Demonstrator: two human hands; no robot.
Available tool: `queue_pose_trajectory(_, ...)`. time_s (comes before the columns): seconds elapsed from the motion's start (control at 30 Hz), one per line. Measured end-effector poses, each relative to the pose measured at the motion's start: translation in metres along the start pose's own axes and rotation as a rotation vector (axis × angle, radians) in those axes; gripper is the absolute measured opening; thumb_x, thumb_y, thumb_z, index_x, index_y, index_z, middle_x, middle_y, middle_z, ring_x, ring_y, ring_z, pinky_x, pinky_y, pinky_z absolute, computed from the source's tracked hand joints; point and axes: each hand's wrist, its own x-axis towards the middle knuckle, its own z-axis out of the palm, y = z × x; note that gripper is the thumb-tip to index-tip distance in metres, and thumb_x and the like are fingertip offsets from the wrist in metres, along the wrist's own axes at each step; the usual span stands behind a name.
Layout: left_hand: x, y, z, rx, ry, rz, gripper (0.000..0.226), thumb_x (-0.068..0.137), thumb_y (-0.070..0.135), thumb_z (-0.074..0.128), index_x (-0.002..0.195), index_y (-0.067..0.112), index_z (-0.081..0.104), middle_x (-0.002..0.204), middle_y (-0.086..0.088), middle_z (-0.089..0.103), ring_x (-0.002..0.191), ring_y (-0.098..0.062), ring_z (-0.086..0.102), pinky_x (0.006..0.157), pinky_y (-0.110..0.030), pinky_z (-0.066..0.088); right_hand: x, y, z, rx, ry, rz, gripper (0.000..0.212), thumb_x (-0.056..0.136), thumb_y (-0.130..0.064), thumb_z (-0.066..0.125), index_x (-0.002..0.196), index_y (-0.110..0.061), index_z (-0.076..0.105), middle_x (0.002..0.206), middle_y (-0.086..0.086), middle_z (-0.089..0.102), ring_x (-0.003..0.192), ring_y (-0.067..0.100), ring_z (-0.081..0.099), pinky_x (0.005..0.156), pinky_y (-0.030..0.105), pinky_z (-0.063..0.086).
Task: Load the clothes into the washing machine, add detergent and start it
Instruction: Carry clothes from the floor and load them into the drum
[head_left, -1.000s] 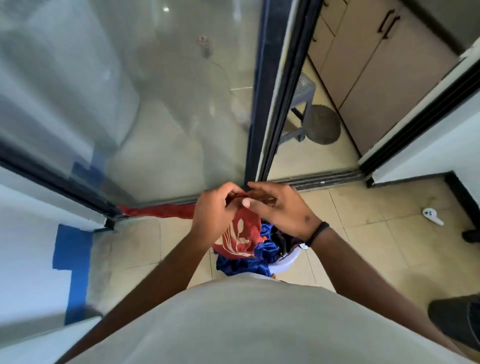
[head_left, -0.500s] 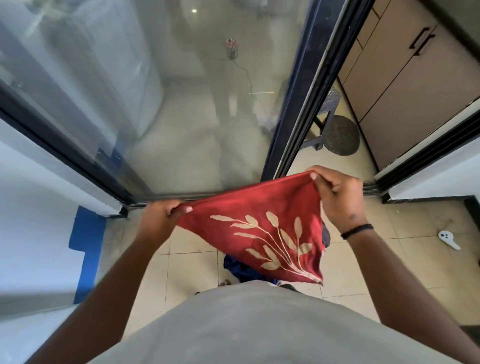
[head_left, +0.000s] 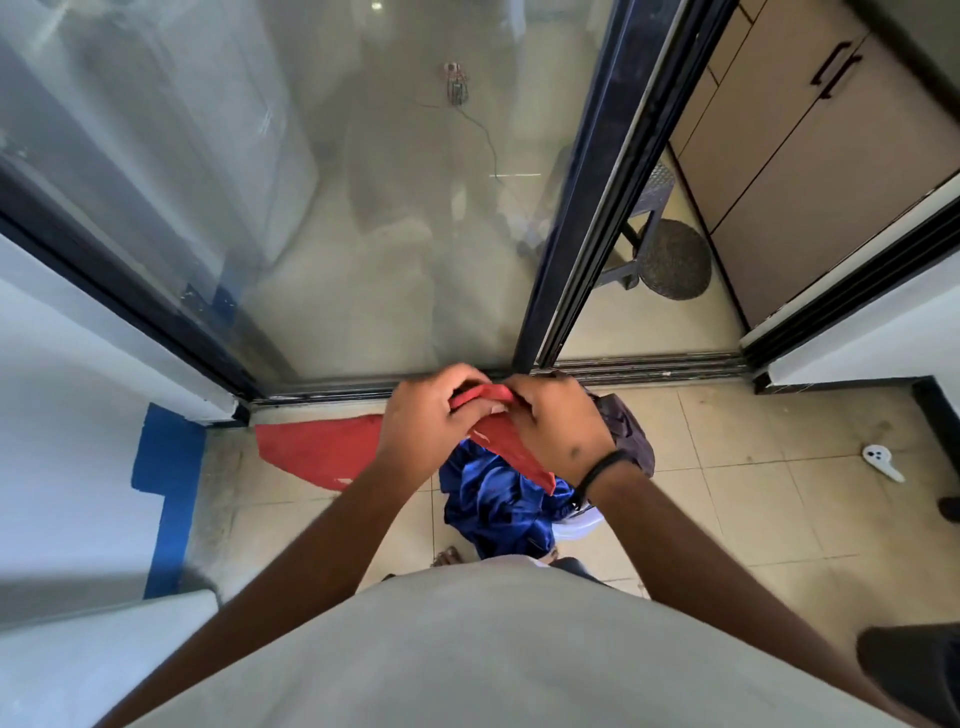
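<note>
Hands meeting at frame centre — left hand (head_left: 423, 423) and right hand (head_left: 558, 434) both pinching a red cloth (head_left: 511, 441), fingers curled round its bunched top edge. One end is hanging toward 5 o'clock, another part is trailing toward 9 o'clock. Blue garment (head_left: 493, 501) is lying heaped at 6 o'clock below, in a white basket (head_left: 579, 525) — dark clothing (head_left: 626, 434) at 3 o'clock.

Left hand (head_left: 426, 423) and right hand (head_left: 558, 431) drawn together, red cloth (head_left: 322, 452) folded (previously spread)
</note>
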Motion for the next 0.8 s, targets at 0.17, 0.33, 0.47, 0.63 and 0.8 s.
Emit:
queue_pose_trajectory(0.17, -0.02, -0.046, -0.018, 0.182, -0.17, -0.071, 0.037, 0.084, 0.064, 0.054, 0.081, 0.03, 0.068, 0.06, 0.008, 0.06, 0.056, -0.013, 0.06, 0.054, -0.026, 0.039, -0.007, 0.01, -0.011, 0.287, 0.284, -0.056, 0.028, 0.083, -0.004, 0.056, 0.099, -0.016, 0.075, 0.092, -0.005, 0.076, 0.083, 0.01, 0.071, 0.079, 0.029, 0.058)
queue_pose_trajectory(0.33, -0.029, -0.082, -0.034, 0.135, -0.061, -0.213, 0.034, 0.085, 0.047, 0.059, 0.099, 0.023, 0.078, 0.089, 0.006, 0.077, 0.081, -0.017, 0.07, 0.075, -0.031, 0.051, -0.004, 0.049, -0.026, 0.111, 0.449, 0.253, 0.017, 0.082, -0.003, 0.057, 0.082, -0.016, 0.068, 0.068, 0.004, 0.066, 0.065, 0.028, 0.06, 0.06, 0.036, 0.05)
queue_pose_trajectory(0.47, -0.031, -0.069, -0.023, 0.097, 0.005, -0.213, 0.028, 0.088, 0.042, 0.059, 0.097, 0.021, 0.076, 0.085, 0.004, 0.075, 0.075, -0.02, 0.067, 0.071, -0.034, 0.052, -0.002, 0.046, -0.026, 0.148, 0.271, 0.246, 0.025, 0.078, -0.008, 0.063, 0.094, -0.027, 0.066, 0.086, -0.005, 0.07, 0.081, 0.019, 0.065, 0.074, 0.029, 0.053)
queue_pose_trajectory(0.63, -0.03, -0.049, -0.014, 0.08, 0.079, -0.091, 0.021, 0.096, 0.033, 0.057, 0.101, 0.02, 0.073, 0.09, 0.007, 0.073, 0.081, -0.015, 0.066, 0.073, -0.034, 0.052, 0.007, 0.032, -0.027, -0.005, 0.116, 0.09, 0.043, 0.085, -0.008, 0.06, 0.124, -0.026, 0.065, 0.101, -0.005, 0.074, 0.094, 0.019, 0.069, 0.089, 0.035, 0.055)
queue_pose_trajectory(0.8, -0.027, -0.028, -0.009, 0.116, -0.009, 0.031, 0.022, 0.097, 0.032, 0.055, 0.104, 0.021, 0.073, 0.096, 0.011, 0.073, 0.087, -0.011, 0.065, 0.076, -0.03, 0.051, 0.009, 0.036, -0.029, -0.053, -0.097, 0.099, 0.041, 0.087, -0.017, 0.06, 0.127, -0.025, 0.063, 0.115, 0.001, 0.072, 0.103, 0.024, 0.067, 0.092, 0.036, 0.054)
